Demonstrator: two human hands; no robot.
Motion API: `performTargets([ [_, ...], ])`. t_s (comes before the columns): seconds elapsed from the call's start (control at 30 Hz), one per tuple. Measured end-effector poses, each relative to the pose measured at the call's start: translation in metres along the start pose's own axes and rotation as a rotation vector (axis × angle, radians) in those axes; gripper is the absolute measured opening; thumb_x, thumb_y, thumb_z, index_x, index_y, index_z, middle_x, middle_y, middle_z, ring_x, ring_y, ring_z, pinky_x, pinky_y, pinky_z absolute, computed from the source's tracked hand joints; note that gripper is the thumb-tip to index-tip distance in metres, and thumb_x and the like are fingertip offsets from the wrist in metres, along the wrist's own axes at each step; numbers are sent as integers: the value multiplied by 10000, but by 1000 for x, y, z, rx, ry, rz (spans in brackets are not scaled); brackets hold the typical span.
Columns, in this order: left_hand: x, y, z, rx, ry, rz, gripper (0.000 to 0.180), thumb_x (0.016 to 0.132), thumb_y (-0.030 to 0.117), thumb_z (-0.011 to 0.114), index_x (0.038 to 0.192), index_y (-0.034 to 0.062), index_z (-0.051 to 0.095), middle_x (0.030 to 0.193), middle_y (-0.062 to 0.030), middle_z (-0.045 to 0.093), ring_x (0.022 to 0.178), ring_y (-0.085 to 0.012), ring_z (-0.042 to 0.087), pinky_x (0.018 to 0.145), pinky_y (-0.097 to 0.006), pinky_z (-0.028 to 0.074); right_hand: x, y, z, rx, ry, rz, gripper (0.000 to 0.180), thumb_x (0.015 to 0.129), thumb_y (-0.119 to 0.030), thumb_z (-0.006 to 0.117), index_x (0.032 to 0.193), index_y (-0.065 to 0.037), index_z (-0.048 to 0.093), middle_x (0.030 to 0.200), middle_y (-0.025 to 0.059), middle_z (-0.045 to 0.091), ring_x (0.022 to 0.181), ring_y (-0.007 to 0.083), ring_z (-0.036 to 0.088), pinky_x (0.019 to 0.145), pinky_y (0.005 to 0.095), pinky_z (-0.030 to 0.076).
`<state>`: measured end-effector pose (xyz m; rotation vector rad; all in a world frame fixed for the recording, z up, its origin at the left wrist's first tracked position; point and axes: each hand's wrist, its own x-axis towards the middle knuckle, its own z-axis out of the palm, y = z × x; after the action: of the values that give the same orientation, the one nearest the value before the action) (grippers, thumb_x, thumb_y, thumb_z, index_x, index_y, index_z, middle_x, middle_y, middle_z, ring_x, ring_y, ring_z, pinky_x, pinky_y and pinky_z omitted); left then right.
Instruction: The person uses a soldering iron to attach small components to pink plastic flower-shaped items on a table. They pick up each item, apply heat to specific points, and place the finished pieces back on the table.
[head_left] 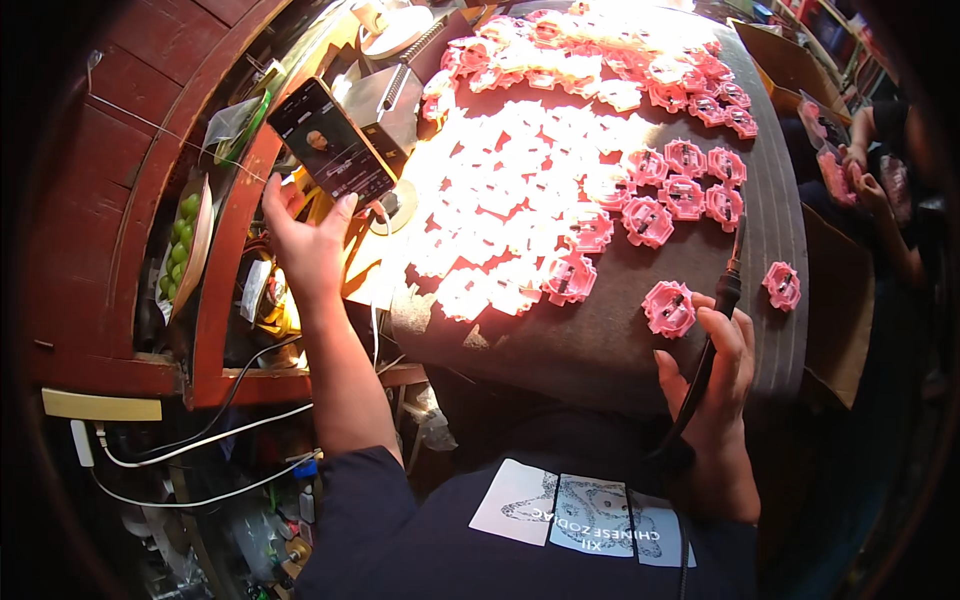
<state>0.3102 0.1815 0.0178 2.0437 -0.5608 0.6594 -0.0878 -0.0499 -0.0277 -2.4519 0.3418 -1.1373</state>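
My left hand (312, 235) is at the smartphone (330, 145), its thumb over the lower screen and other fingers partly hidden behind it. The phone is tilted, its dark screen lit. My right hand (725, 375) holds a soldering iron (728, 292) by its black handle, tip pointing up and away from me. Just beside those fingertips, a pink plastic part (668, 308) with a dark piece in its middle lies on the dark work surface (560, 350). Another pink part (782, 286) lies to the right of the iron.
Many similar pink parts (684, 197) spread across the surface, some washed out by sunlight. Farther left stand a spiral-bound item (400, 90) and a tray of green fruit (180, 245). White cables (200, 462) hang at lower left. At right, another person's hands (860, 175) hold pink pieces near a cardboard box (838, 300).
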Motion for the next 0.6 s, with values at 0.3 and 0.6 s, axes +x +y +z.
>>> performTargets([
  [0.3,52,-50,6,-629,-202,-469,383,1096,378,640,1254,35,706,1148,-73,756,1015,-167,708,887,-330,526,-1,1,2,-43,1,7,592,878,-160,831,1376,-28,539,1236,213,700,1096,433,650,965,536,502],
  [0.6,-72,67,-8,-512,-45,248,223,1051,116,608,1207,-36,657,1156,-142,706,1027,-248,648,980,-403,518,13,-7,9,-172,-69,-52,535,845,-7,785,1331,-27,561,1045,187,658,896,417,601,799,510,492],
])
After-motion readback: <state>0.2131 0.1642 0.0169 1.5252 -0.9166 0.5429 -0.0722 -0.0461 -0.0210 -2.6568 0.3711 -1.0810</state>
